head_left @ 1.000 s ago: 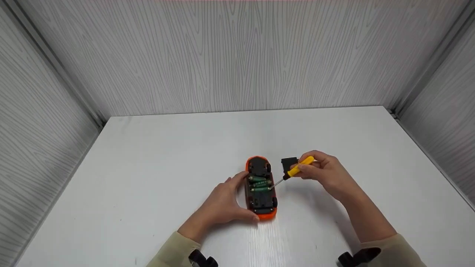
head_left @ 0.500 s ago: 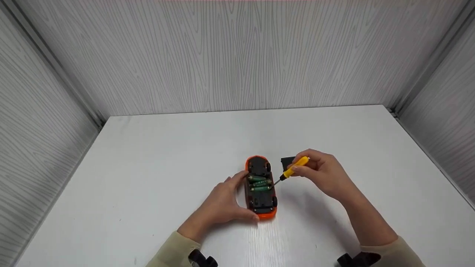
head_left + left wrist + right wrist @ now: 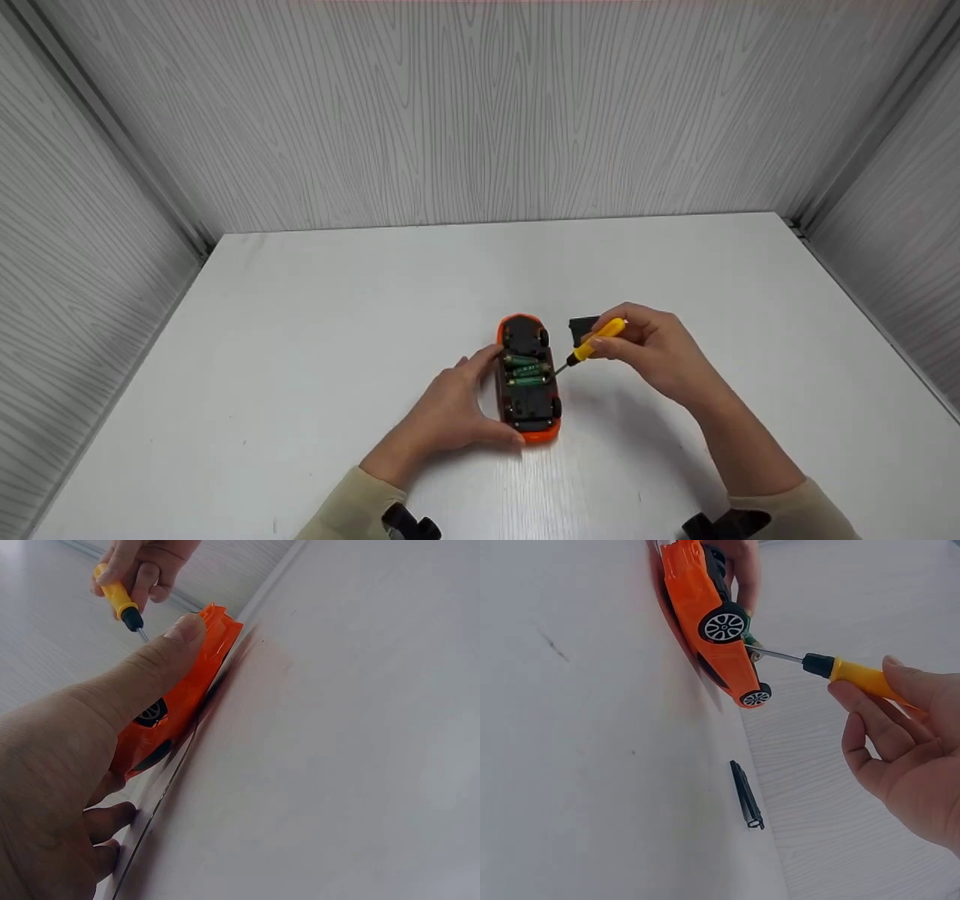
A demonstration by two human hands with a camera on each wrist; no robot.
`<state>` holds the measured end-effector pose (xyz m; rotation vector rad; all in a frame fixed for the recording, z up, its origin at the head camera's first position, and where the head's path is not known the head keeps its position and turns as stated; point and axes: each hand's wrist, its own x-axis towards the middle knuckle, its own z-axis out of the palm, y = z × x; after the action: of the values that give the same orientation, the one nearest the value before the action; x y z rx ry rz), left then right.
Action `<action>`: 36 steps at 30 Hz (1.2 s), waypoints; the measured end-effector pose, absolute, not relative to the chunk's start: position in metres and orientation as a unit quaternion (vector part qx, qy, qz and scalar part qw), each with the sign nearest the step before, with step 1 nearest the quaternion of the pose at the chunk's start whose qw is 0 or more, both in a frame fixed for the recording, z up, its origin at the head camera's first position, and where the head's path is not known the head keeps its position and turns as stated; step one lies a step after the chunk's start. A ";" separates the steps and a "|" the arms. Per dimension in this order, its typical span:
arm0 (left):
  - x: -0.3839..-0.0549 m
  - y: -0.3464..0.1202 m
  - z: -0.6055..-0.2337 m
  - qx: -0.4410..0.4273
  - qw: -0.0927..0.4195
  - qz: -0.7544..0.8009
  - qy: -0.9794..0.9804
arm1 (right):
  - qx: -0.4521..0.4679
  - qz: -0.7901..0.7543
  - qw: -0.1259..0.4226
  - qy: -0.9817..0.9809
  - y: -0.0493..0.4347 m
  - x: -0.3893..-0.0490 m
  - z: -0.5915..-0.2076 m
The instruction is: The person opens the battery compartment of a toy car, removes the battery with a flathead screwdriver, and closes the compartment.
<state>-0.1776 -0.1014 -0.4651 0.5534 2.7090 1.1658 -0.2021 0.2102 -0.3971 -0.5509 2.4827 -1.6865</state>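
An orange toy car (image 3: 531, 409) lies upside down on the white table, its black underside facing up. Three green batteries (image 3: 527, 370) sit in its open battery compartment, somewhat askew. My left hand (image 3: 448, 409) holds the car from the left, with the thumb at its near end and a finger along the side. Between thumb and fingers, my right hand (image 3: 652, 349) pinches a screwdriver (image 3: 598, 341) by its yellow handle. The screwdriver's metal shaft (image 3: 780, 654) slants down to the right edge of the compartment, its tip at the batteries' ends.
A small black battery cover (image 3: 582, 328) lies on the table (image 3: 360, 300) right of the car, partly behind my right hand in the head view. Grey wood-grain panels (image 3: 480, 112) stand at the back and both sides.
My right hand has shifted slightly left with the screwdriver, covering more of the black cover. The tip stays by the batteries' right ends. My left hand keeps its place on the car.
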 end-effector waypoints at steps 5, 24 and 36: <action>-0.178 -0.101 -0.466 0.184 0.070 0.389 0.900 | -0.165 -0.563 0.060 0.807 0.217 -0.209 -0.405; -0.179 -0.101 -0.466 0.185 0.070 0.396 0.897 | -0.145 -0.599 0.084 0.783 0.226 -0.215 -0.414; -0.178 -0.101 -0.467 0.187 0.070 0.398 0.895 | -0.149 -0.614 0.085 0.770 0.228 -0.216 -0.414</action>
<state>-0.1784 -0.1012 -0.4665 0.5641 2.6940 1.1985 -0.2158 0.2276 -0.4145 -0.4445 2.2971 -1.8314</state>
